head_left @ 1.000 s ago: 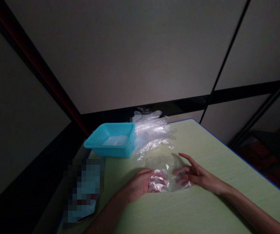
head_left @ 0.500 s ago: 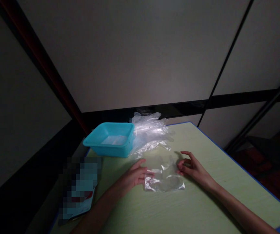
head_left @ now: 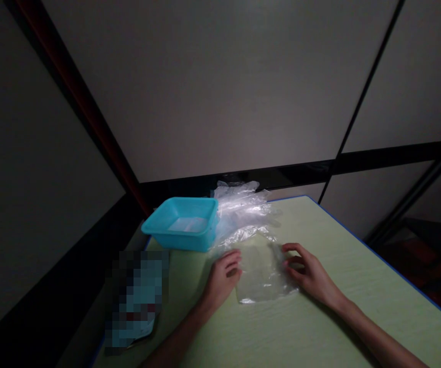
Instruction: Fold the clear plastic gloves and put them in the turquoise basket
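A clear disposable plastic glove lies spread on the table between my hands, its wide cuff end towards me. My left hand is at the glove's left edge, fingers curled and thumb tip close to them, at the film. On the opposite side, my right hand has its thumb and bent fingers closed on the right edge, where the film is bunched. Just beyond lies a loose heap of similar clear plastic gloves, glossy and overlapping.
A turquoise plastic basket with whitish film inside stands left of the heap. A blurred-out flat item lies at the table's left side. The pale green table has a blue edge and stands against panelled cupboard doors.
My left hand has curled its fingers and turned upward at the glove's edge. My right fingers have moved in on the right side. The glove's film has shifted, and the whole view has moved slightly.
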`<state>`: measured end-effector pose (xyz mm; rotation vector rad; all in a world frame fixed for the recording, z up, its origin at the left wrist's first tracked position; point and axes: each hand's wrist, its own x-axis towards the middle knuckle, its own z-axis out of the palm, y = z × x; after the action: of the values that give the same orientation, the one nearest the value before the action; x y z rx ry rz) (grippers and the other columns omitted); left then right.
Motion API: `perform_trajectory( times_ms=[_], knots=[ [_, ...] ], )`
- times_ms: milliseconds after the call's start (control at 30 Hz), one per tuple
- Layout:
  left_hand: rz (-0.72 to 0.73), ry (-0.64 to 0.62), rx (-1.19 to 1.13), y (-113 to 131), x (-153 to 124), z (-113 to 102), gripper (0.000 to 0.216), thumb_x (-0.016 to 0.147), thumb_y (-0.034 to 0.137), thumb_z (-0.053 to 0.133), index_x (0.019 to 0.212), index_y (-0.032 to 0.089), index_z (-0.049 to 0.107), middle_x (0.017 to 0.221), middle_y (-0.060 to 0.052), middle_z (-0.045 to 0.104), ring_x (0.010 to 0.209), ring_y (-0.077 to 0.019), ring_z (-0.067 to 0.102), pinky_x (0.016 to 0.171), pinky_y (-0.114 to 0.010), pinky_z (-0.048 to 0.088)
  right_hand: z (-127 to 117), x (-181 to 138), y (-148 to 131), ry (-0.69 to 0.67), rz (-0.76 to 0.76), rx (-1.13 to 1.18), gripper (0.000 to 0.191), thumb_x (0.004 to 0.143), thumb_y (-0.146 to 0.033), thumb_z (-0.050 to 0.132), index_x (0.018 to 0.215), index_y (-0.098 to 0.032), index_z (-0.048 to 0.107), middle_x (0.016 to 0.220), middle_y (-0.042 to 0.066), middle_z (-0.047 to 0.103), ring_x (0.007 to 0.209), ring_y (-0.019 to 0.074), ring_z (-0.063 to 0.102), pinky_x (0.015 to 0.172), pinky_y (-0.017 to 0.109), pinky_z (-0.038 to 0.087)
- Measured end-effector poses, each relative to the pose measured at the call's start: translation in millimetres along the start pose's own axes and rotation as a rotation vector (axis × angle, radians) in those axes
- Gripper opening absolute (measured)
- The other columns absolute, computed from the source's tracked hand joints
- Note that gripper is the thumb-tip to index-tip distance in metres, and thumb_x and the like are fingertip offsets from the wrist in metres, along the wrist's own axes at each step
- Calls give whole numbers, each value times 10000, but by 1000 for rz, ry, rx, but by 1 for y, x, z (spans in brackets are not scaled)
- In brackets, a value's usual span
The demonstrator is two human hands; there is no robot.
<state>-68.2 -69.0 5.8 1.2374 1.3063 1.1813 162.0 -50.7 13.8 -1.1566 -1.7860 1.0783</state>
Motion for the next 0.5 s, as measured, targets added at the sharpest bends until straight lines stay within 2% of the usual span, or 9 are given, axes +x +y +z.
perform_trajectory(
  times_ms=[67, 167, 233, 333, 400, 433, 500],
  knots=[
    [91, 43, 83, 1, -5, 1, 340, 602, 43, 560, 914, 161, 627, 1204, -84, 498, 1093, -240, 467, 946, -372, 345, -3, -3, -2, 19, -67, -158, 282, 743, -195, 474, 1024, -201, 452, 916, 64, 533, 800, 191, 564, 612, 301, 493],
    [266, 60, 310, 4, -14, 3, 372, 653, 57, 535, 990, 196, 610, 1268, -52, 453, 1189, -225, 375, 1022, -368, 247, -5, -7, -6, 27, -228, -388, 309, 744, -173, 476, 1050, -198, 506, 1053, 90, 537, 966, 229, 521, 845, 393, 431],
    [321, -15, 437, 7, -21, 4, 398, 706, 95, 514, 1086, 202, 567, 1328, -42, 393, 1230, -218, 324, 1036, -366, 224, -5, -8, -8, -45, -290, -480, 381, 776, -202, 471, 1157, -202, 478, 1172, 100, 505, 1086, 245, 459, 939, 418, 360],
    [362, -218, 562, 14, -30, 5, 465, 756, 168, 518, 1216, 214, 467, 1383, -24, 308, 1278, -220, 235, 1067, -382, 120, -1, -10, -9, -172, -315, -571, 512, 801, -299, 487, 1290, -210, 364, 1317, 97, 401, 1194, 260, 366, 1005, 447, 276],
    [394, -310, 597, 17, -33, 4, 510, 760, 214, 543, 1255, 230, 420, 1391, -17, 291, 1284, -227, 219, 1073, -392, 47, 0, -10, -7, -172, -294, -581, 536, 805, -343, 489, 1301, -198, 346, 1346, 102, 365, 1216, 264, 338, 1023, 452, 239],
    [396, -303, 593, 18, -33, 3, 512, 763, 226, 545, 1258, 233, 416, 1387, -18, 300, 1280, -229, 227, 1072, -391, 40, 0, -10, -6, -141, -268, -559, 505, 816, -343, 470, 1285, -188, 362, 1330, 110, 385, 1199, 259, 363, 1013, 443, 259],
    [352, -169, 544, 17, -30, 1, 468, 761, 219, 534, 1222, 216, 457, 1340, -45, 383, 1242, -239, 304, 1059, -383, 124, -2, -9, -3, -36, -199, -474, 389, 844, -305, 406, 1208, -169, 421, 1230, 124, 483, 1094, 239, 472, 936, 409, 365]
  ],
)
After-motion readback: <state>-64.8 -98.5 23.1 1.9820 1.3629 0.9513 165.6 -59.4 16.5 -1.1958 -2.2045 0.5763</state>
